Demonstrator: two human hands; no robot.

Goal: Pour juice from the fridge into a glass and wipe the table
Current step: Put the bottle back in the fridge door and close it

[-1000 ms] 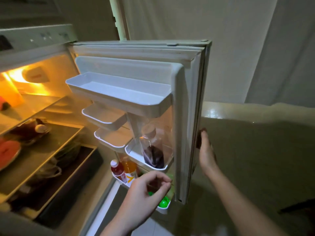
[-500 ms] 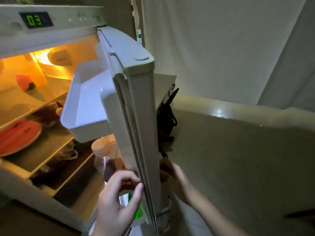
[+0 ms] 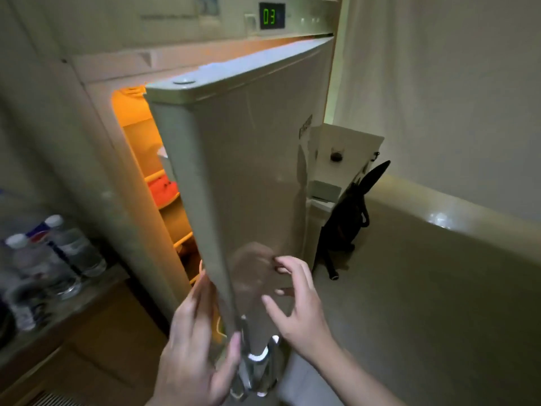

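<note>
The beige fridge door (image 3: pixel 251 171) stands partly ajar, with only a narrow lit gap (image 3: pixel 164 189) showing orange-lit shelves inside. My left hand (image 3: pixel 193 347) grips the door's free edge low down, fingers on the inner side and thumb on the outer side. My right hand (image 3: pixel 295 306) is open with fingers spread, its fingertips at the door's outer face. The door hides the juice bottles in its bins. A shiny part (image 3: pixel 257 358) shows low on the door edge; I cannot tell what it is. No glass is identifiable.
Two water bottles (image 3: pixel 58 259) stand on a wooden counter (image 3: pixel 96 291) at the left. A black object (image 3: pixel 348 218) and a white box (image 3: pixel 342 159) sit right of the fridge. A green display (image 3: pixel 271 16) reads 03.
The door has swung from wide open to nearly closed. My left hand left the door bins and took the door's edge. My right hand moved onto the outer face.
</note>
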